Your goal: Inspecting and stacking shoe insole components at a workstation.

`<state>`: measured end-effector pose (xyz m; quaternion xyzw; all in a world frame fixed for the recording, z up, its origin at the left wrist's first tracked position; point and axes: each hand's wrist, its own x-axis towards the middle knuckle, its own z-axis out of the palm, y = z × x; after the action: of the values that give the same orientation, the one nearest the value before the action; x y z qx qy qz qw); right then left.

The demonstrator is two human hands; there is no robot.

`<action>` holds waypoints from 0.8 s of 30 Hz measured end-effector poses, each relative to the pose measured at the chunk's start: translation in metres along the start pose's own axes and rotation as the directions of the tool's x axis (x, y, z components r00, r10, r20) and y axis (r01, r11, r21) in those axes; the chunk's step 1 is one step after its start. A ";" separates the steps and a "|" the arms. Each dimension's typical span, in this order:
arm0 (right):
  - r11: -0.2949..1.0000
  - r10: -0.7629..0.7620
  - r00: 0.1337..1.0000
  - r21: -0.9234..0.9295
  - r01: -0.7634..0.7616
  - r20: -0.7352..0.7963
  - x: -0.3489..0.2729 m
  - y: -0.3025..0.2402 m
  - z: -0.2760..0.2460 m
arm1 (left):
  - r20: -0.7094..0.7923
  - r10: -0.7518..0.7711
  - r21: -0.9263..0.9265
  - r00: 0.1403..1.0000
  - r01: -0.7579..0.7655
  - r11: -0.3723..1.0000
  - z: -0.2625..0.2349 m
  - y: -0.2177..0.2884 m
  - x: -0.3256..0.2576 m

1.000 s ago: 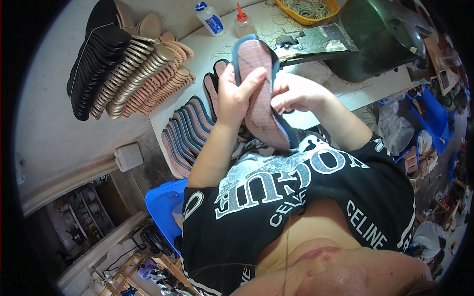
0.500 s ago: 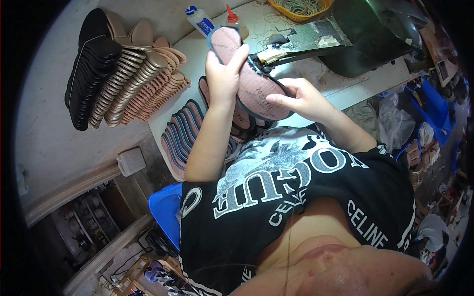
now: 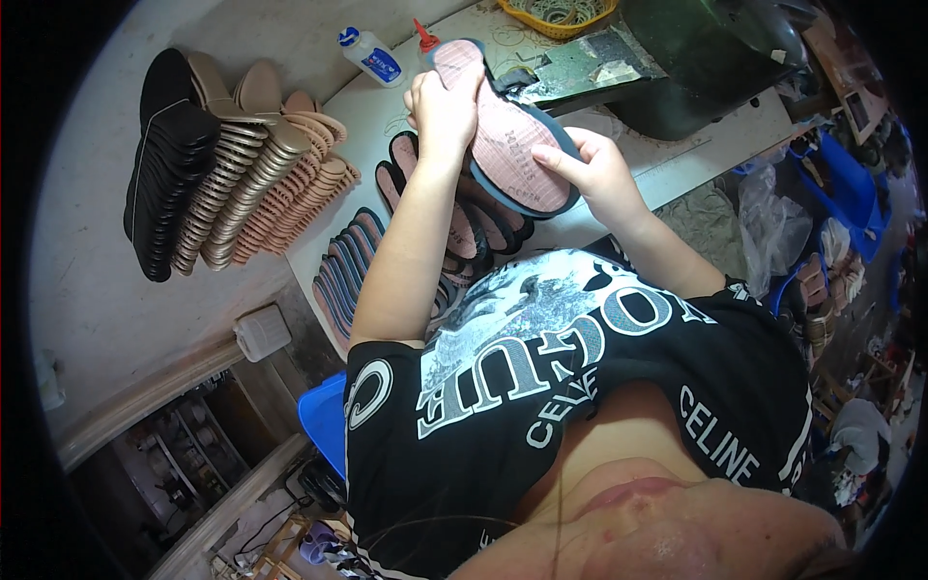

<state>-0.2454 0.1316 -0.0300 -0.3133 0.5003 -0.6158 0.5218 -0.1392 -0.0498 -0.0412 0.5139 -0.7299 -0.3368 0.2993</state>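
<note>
Both my hands hold a shoe sole (image 3: 517, 150), its pink woven-looking face towards me and a dark blue-grey rim around it. My left hand (image 3: 447, 111) is closed around its narrow far end, thumb on the pink face. At the wide near end, my right hand (image 3: 597, 172) grips the edge between thumb and fingers. Behind the sole lies the tip of a dark green machine arm (image 3: 594, 72); whether the rim touches it is hidden. More pink soles (image 3: 466, 232) lie on the table under my left forearm and the held sole.
A row of stacked soles (image 3: 338, 266) stands at the table's left edge. Bundles of black soles (image 3: 166, 179) and beige soles (image 3: 290, 193) are farther left. A white bottle (image 3: 369, 58), a red-tipped bottle (image 3: 425, 39) and a yellow basket (image 3: 559, 23) sit at the back.
The sole has turned its pink face more squarely towards me and shifted away from me, now covering the machine's tip. Both hands moved with it. The whole view has shifted slightly.
</note>
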 end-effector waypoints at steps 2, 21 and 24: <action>0.999 0.006 1.000 0.032 -0.007 0.017 0.001 0.002 -0.001 | 0.014 -0.015 0.085 1.000 0.014 0.996 -0.001 0.007 0.004; 0.874 0.250 0.963 0.405 -0.269 0.100 0.015 0.007 0.031 | 0.056 -0.071 0.075 0.996 0.066 0.995 -0.004 -0.035 0.053; 0.863 0.243 0.965 0.433 -0.261 0.097 0.025 0.005 0.035 | -0.208 0.272 0.297 0.939 -0.205 0.933 -0.017 -0.025 0.051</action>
<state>-0.2187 0.0980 -0.0276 -0.1305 0.3734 -0.6337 0.6649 -0.1273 -0.1074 -0.0465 0.4946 -0.7838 -0.1282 0.3530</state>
